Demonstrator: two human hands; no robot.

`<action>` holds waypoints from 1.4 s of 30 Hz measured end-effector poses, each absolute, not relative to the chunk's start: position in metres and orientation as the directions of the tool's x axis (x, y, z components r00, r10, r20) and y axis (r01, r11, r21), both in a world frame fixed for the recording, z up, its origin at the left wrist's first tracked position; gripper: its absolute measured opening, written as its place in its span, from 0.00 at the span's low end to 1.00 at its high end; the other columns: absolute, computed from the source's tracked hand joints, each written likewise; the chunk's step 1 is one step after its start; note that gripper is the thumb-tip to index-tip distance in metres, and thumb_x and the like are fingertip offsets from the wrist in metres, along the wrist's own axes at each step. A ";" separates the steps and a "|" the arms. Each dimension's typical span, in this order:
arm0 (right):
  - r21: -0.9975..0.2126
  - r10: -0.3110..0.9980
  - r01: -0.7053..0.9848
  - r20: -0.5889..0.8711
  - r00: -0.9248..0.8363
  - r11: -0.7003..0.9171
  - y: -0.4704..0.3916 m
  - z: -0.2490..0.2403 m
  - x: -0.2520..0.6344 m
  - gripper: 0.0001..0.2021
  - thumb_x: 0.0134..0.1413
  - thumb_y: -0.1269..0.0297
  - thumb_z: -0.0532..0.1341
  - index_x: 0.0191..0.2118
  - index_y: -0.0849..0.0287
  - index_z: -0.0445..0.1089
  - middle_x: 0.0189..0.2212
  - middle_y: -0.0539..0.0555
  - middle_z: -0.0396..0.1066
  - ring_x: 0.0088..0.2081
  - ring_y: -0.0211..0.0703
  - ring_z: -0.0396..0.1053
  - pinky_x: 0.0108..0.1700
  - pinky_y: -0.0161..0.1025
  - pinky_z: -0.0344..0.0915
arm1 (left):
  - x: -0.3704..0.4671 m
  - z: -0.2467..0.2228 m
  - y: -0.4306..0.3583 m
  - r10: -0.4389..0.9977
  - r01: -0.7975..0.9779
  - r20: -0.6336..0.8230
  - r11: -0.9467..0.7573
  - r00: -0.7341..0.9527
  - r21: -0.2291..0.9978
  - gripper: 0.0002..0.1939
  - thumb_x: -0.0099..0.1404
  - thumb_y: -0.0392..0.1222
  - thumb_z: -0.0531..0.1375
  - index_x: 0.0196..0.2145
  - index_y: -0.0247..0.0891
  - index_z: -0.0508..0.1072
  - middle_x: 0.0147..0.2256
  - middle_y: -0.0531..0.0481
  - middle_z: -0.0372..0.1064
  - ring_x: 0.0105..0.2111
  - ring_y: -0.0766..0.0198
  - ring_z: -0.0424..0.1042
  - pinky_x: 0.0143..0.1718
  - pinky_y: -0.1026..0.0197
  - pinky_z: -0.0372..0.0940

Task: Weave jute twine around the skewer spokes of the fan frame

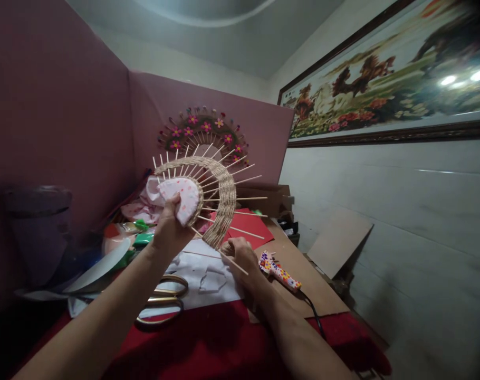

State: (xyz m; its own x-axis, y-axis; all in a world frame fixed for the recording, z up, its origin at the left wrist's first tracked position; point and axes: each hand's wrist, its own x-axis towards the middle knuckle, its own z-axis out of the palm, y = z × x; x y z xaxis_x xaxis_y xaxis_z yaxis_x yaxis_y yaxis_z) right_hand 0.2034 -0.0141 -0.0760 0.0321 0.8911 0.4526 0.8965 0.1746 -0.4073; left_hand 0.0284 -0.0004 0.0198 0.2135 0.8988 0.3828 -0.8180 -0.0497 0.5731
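Observation:
My left hand [171,227] grips a fan-shaped frame by its half-round padded centre [184,192], covered in pale pink spotted cloth, with the thumb on top. Thin wooden sticks [250,199] radiate from that centre. A woven band of tan straw cord [226,192] curves across them, and a narrower band edges the cloth. At the band's lower end, my right hand [243,257] is closed around a small bundle of the same cord [226,247], beside the lowest stick. Its fingertips are partly hidden.
Large scissors [164,300] lie on white paper [208,282] over a red cloth [192,338]. A flower-patterned glue gun [281,272] with a black cable rests on cardboard [323,295], near red paper [253,227]. Behind, a flower-decorated fan [206,126] hangs against a pink panel [259,126].

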 end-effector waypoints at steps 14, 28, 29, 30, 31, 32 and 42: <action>-0.228 0.835 0.923 0.530 -0.148 0.309 -0.005 -0.078 0.210 0.06 0.50 0.67 0.57 0.27 0.57 0.70 0.30 0.53 0.66 0.35 0.41 0.60 0.39 0.34 0.55 | 0.012 -0.015 0.007 0.939 -0.847 0.304 -0.029 0.158 0.531 0.17 0.59 0.42 0.53 0.45 0.32 0.68 0.35 0.42 0.73 0.35 0.56 0.73 0.34 0.54 0.69; -0.229 0.811 0.935 0.577 -0.095 0.272 -0.001 -0.082 0.209 0.03 0.44 0.71 0.56 0.29 0.60 0.65 0.30 0.55 0.66 0.31 0.40 0.60 0.36 0.35 0.56 | 0.010 -0.016 0.007 0.960 -0.842 0.242 -0.013 0.140 0.540 0.14 0.58 0.42 0.55 0.40 0.33 0.69 0.32 0.45 0.73 0.30 0.59 0.73 0.33 0.55 0.70; -0.253 0.803 0.925 0.590 -0.086 0.285 -0.001 -0.083 0.209 0.03 0.44 0.71 0.56 0.28 0.60 0.65 0.29 0.54 0.66 0.30 0.39 0.60 0.35 0.35 0.56 | 0.010 -0.016 0.007 0.961 -0.842 0.241 -0.016 0.136 0.539 0.14 0.58 0.42 0.55 0.40 0.32 0.69 0.31 0.45 0.73 0.30 0.59 0.72 0.33 0.55 0.70; -0.299 0.802 0.904 0.592 -0.076 0.306 -0.001 -0.083 0.209 0.02 0.44 0.70 0.56 0.28 0.60 0.65 0.28 0.53 0.66 0.29 0.38 0.60 0.33 0.34 0.56 | 0.010 -0.015 0.007 0.960 -0.844 0.243 -0.016 0.136 0.537 0.14 0.58 0.42 0.54 0.40 0.32 0.69 0.32 0.45 0.73 0.30 0.59 0.72 0.33 0.55 0.70; -0.366 0.814 0.870 0.577 -0.067 0.331 -0.002 -0.083 0.209 0.02 0.45 0.68 0.56 0.28 0.60 0.65 0.27 0.52 0.66 0.28 0.37 0.60 0.32 0.33 0.56 | 0.010 -0.015 0.007 0.959 -0.846 0.247 -0.013 0.141 0.533 0.14 0.58 0.42 0.54 0.40 0.32 0.69 0.32 0.44 0.73 0.30 0.59 0.72 0.33 0.55 0.70; -0.446 0.839 0.824 0.540 -0.064 0.350 -0.002 -0.082 0.210 0.04 0.45 0.65 0.57 0.28 0.59 0.65 0.26 0.51 0.66 0.27 0.36 0.61 0.30 0.33 0.56 | 0.009 -0.015 0.007 0.956 -0.849 0.252 -0.009 0.147 0.528 0.14 0.58 0.42 0.54 0.40 0.32 0.69 0.32 0.44 0.73 0.31 0.59 0.72 0.32 0.56 0.70; -0.634 0.938 0.732 0.347 -0.018 0.249 0.000 -0.078 0.215 0.07 0.39 0.62 0.61 0.22 0.60 0.66 0.22 0.49 0.66 0.25 0.35 0.62 0.25 0.30 0.54 | 0.011 -0.014 0.004 0.964 -0.858 0.216 0.021 0.152 0.513 0.16 0.59 0.42 0.53 0.43 0.32 0.68 0.33 0.43 0.73 0.32 0.58 0.73 0.33 0.54 0.70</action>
